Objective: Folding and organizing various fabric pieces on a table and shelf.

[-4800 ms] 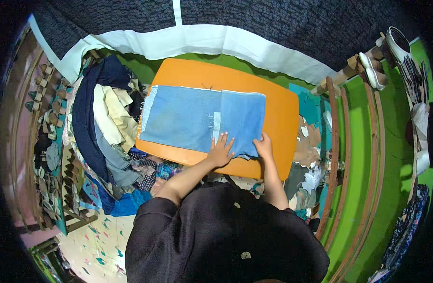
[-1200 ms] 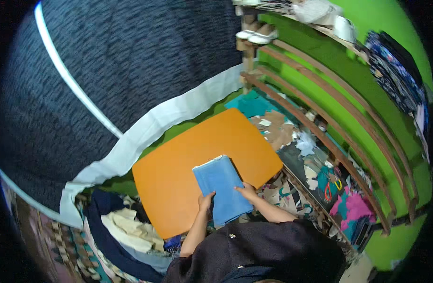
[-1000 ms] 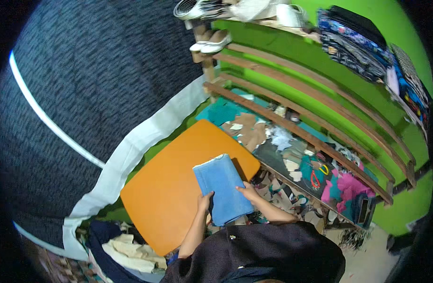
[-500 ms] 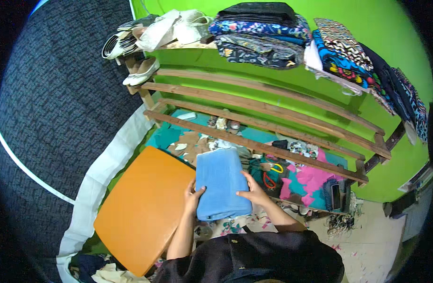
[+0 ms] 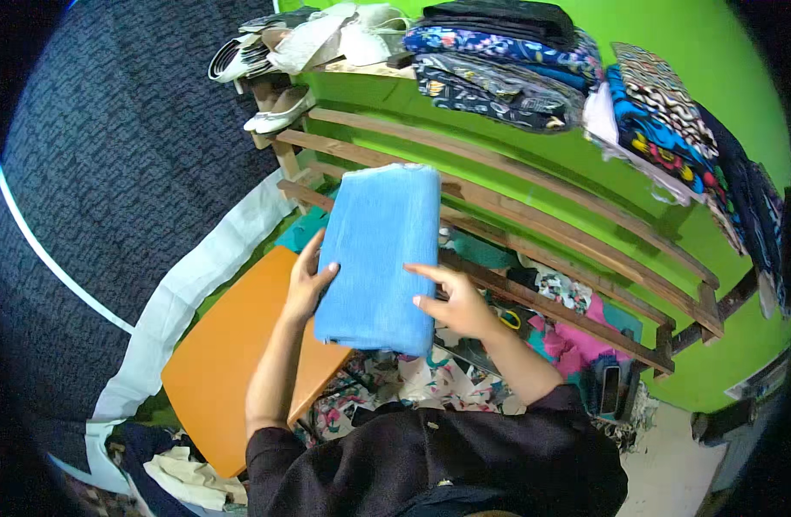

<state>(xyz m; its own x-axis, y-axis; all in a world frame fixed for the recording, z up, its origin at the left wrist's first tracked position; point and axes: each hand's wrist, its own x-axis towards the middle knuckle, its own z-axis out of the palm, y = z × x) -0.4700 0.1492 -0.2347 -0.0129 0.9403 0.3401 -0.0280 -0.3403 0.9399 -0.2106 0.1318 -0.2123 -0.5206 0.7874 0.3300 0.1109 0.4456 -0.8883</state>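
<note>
A folded light blue cloth (image 5: 378, 254), like denim, is held up in front of me between both hands. Its far end shows a frayed pale edge. My left hand (image 5: 307, 280) grips the left side, thumb on top and fingers reaching along or under the edge. At the right side, my right hand (image 5: 457, 303) holds on with thumb and forefinger over the upper face; its other fingers are mostly hidden. Below and to the left stands an orange tabletop (image 5: 232, 353), partly behind my left forearm.
A slatted wooden rack (image 5: 550, 228) runs across the far side by a green wall. Its upper shelf bears folded patterned fabrics (image 5: 499, 52) and white shoes (image 5: 279, 112). Beneath lie pink scraps (image 5: 576, 332), yellow-handled scissors (image 5: 509, 319) and a phone (image 5: 611, 388). Scraps litter the floor.
Both hands have raised the blue cloth up and away from my body, slightly leftward, so it now overlaps the rack's slats. My right hand's forefinger has come onto its top. The view has shifted.
</note>
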